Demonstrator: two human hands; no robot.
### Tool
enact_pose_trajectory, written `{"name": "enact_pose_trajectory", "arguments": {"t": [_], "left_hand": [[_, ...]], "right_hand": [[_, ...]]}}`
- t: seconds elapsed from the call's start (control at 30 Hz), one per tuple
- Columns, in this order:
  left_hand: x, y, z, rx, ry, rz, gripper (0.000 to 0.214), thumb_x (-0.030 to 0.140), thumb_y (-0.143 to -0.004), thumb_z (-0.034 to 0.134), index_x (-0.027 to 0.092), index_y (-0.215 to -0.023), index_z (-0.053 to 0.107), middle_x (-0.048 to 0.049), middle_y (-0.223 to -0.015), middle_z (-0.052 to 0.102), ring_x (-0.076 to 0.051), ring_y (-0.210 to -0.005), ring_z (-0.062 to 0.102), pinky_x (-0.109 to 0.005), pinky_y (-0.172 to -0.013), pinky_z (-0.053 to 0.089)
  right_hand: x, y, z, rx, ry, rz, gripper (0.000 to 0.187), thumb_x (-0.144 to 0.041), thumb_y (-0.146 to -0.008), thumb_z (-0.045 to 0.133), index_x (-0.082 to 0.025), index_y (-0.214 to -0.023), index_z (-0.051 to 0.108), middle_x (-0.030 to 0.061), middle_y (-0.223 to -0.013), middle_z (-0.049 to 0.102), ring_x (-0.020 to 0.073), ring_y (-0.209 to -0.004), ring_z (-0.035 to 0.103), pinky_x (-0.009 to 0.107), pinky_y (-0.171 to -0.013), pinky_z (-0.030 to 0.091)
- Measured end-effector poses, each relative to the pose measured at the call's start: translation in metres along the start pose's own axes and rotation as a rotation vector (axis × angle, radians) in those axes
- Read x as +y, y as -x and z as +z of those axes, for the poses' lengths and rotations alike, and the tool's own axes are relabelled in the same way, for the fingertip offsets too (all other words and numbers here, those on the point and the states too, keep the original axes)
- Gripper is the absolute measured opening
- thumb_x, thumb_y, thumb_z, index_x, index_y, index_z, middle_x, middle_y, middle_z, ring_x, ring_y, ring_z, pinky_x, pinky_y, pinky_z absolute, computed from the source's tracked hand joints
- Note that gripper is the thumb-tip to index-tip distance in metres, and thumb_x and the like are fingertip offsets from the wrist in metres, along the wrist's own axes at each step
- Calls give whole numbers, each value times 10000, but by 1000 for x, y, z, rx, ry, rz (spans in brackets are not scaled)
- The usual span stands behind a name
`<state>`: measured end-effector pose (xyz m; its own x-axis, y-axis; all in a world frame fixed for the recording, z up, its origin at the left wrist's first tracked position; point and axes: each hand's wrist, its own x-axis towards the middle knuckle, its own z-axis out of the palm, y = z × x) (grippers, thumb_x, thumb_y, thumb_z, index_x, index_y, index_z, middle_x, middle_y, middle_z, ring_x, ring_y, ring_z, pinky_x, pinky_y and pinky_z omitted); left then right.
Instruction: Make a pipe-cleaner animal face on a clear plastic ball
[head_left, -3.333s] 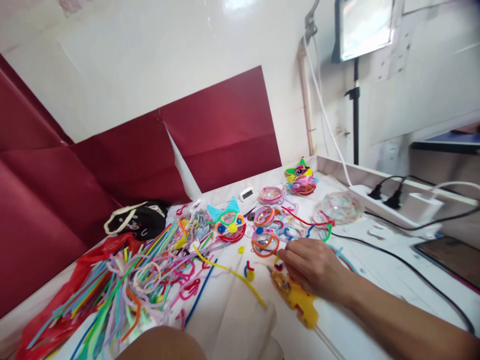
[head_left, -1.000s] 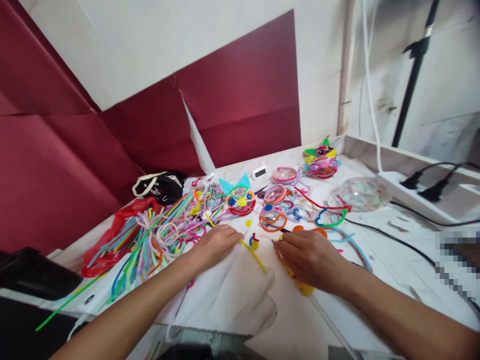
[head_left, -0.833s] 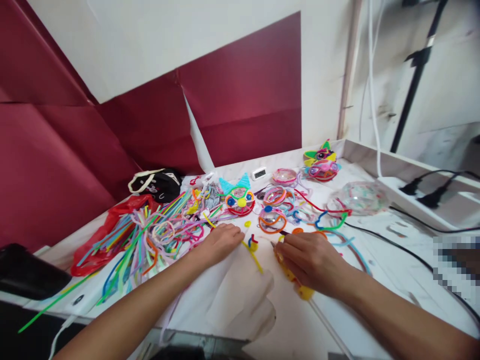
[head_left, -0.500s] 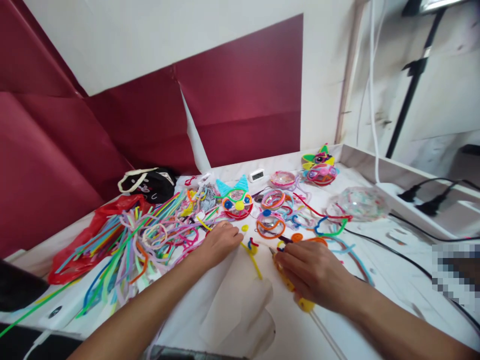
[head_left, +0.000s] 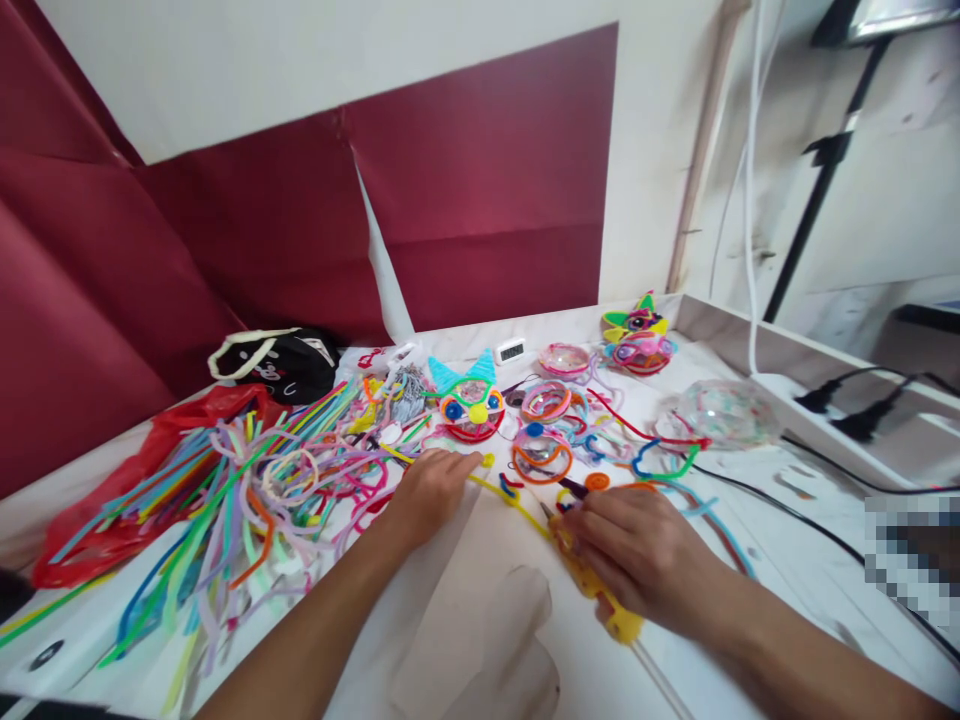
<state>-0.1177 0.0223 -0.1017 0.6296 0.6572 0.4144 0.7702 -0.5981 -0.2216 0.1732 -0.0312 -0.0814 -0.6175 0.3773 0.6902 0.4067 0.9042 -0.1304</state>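
Note:
My left hand [head_left: 435, 488] pinches a yellow pipe cleaner [head_left: 529, 520] against the white tabletop. One end of the pipe cleaner reaches right, close to the nozzle of a yellow glue gun [head_left: 583, 575]. My right hand [head_left: 637, 545] grips the glue gun, its tip pointing up and left. A dark pointed tool [head_left: 574, 487] sticks out by the right fingers; its kind is unclear. Just beyond my left fingertips lies a small yellow coil [head_left: 488, 460]. Behind it stands a cat-like face [head_left: 474, 408] with blue ears, round blue eyes and a yellow nose.
Many loose pipe cleaners [head_left: 247, 500] spread over the left side, partly on a red plastic bag [head_left: 82, 540]. A clear bowl with an orange ring [head_left: 541, 458] stands mid-table. Black cables [head_left: 817, 520] cross the right side near a power strip. A small digital clock [head_left: 511, 351] stands at the back.
The yellow pipe cleaner has swung up and right, so its end now lies by the glue gun's nozzle. My left hand has shifted slightly left; my right hand stays nearly in place.

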Motion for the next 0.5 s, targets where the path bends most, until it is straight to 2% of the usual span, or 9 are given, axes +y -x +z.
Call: {"name": "enact_pose_trajectory", "arguments": {"t": [0.1, 0.2, 0.33, 0.5], "left_hand": [[3, 4, 1, -28, 39, -13, 359, 45, -868, 435, 162, -1177, 574, -84, -1016, 667, -211, -938, 614, -368, -844, 487], [8, 5, 4, -76, 62, -5, 318, 62, -885, 449, 173, -1149, 587, -89, -1082, 633, -213, -970, 593, -352, -831, 493], [9, 6, 7, -138, 73, 8, 206, 123, -914, 482, 170, -1058, 620, -80, -1034, 635, -214, -950, 581, -353, -827, 486], [3, 7, 3, -185, 83, -40, 158, 99, -893, 509, 178, -937, 637, -53, -959, 644, -204, -918, 576, -353, -833, 455]], "right_hand": [[4, 2, -2, -3, 26, 36, 168, -110, -932, 461, -119, -964, 625, 53, -751, 598, 159, -632, 499, 305, -559, 328], [7, 4, -5, 10, 64, 74, 138, -110, -923, 481, -129, -972, 608, 63, -803, 619, 156, -649, 521, 300, -559, 335], [11, 6, -5, 8, 85, 80, 131, -120, -934, 467, -146, -968, 592, 48, -767, 597, 154, -639, 524, 291, -562, 347], [13, 8, -3, -10, 101, 82, 132, -126, -941, 458, -149, -972, 584, 40, -736, 584, 150, -625, 535, 284, -562, 364]]}}
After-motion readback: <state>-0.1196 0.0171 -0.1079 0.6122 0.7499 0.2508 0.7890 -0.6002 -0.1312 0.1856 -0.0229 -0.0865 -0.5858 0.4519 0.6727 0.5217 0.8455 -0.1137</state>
